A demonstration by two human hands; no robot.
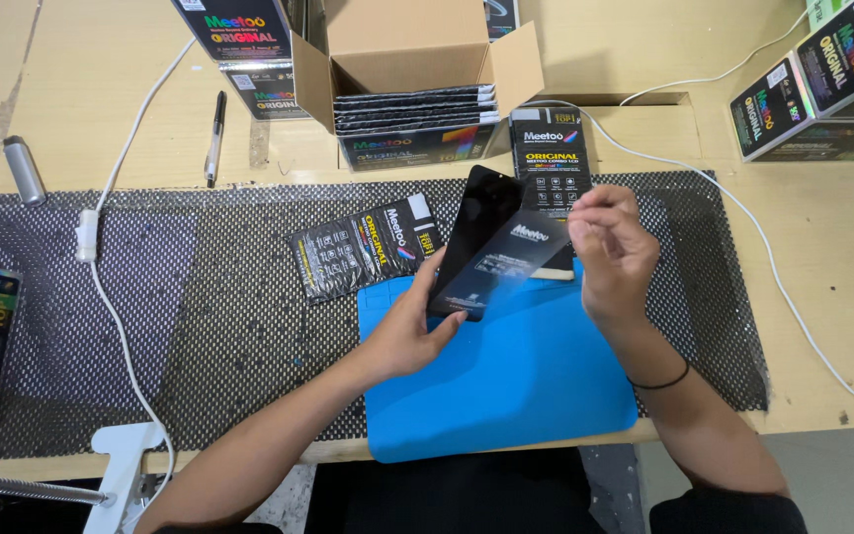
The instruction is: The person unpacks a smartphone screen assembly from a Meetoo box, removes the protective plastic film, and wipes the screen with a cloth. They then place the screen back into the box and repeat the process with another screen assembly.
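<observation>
My left hand [415, 326] holds a black phone screen panel [474, 229] by its lower edge, tilted up over a blue work mat [506, 396]. My right hand [613, 247] pinches a thin clear film [516, 265] at its right end, and the film lies partly over the panel's lower half. A black printed pouch [366, 245] lies on the mesh mat left of the panel. Another black printed pouch [550, 158] lies just behind the panel.
An open cardboard box [417, 69] with stacked black pouches stands at the back centre. Printed black boxes [822, 79] sit at the back right, another [239, 40] at the back left. A pen [215, 136], a white cable [111, 297] and a grey cylinder [24, 170] lie to the left.
</observation>
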